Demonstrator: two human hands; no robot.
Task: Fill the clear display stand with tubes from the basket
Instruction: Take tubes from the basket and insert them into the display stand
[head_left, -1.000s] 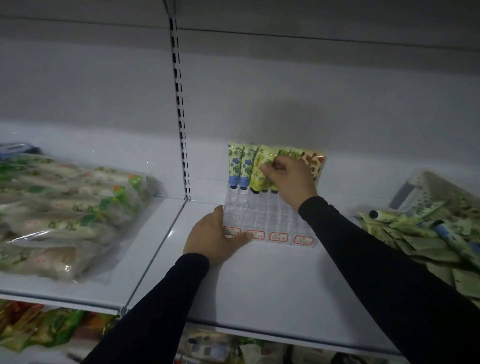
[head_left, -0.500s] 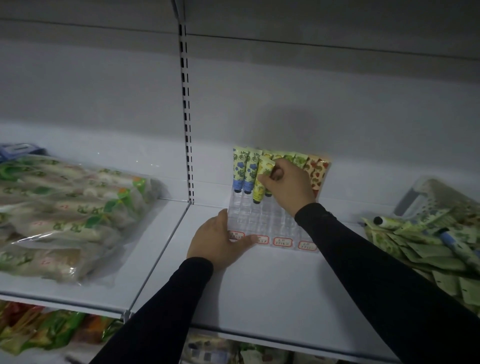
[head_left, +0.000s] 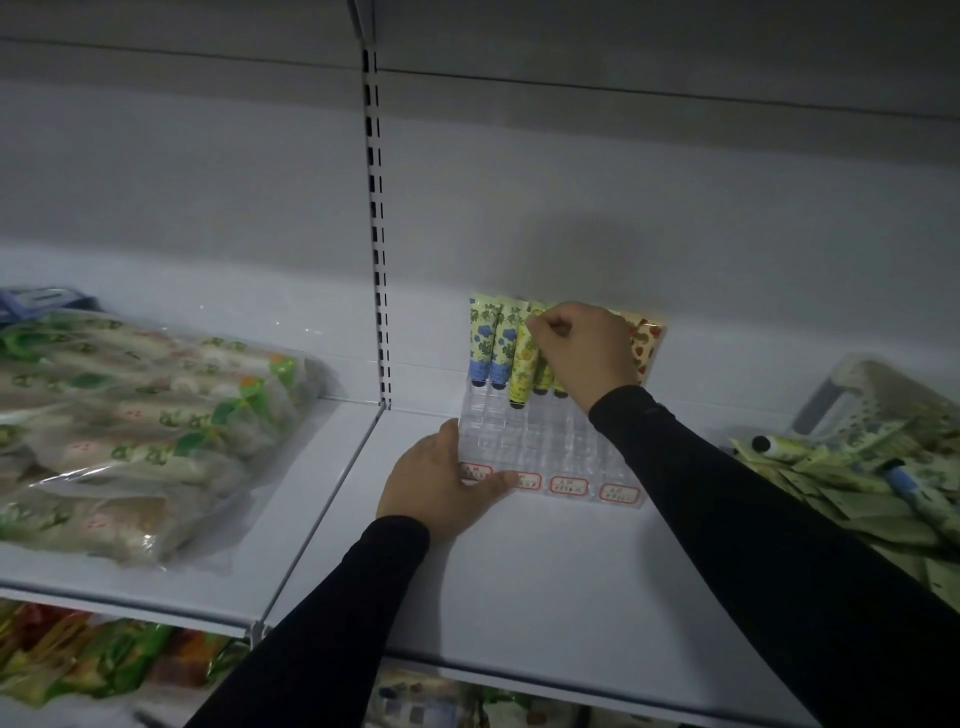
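Yellow tube (head_left: 521, 364) pinched by right hand (head_left: 587, 348); left hand (head_left: 441, 483) flat against stand (head_left: 550, 447).

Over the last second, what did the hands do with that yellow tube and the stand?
The right hand, gripping the yellow tube throughout, lifted it slightly out of the back row, then lowered it cap-down into a slot just in front of that row. The left hand stayed pressed against the clear display stand's front left corner. The two blue-flowered tubes and the basket did not move.
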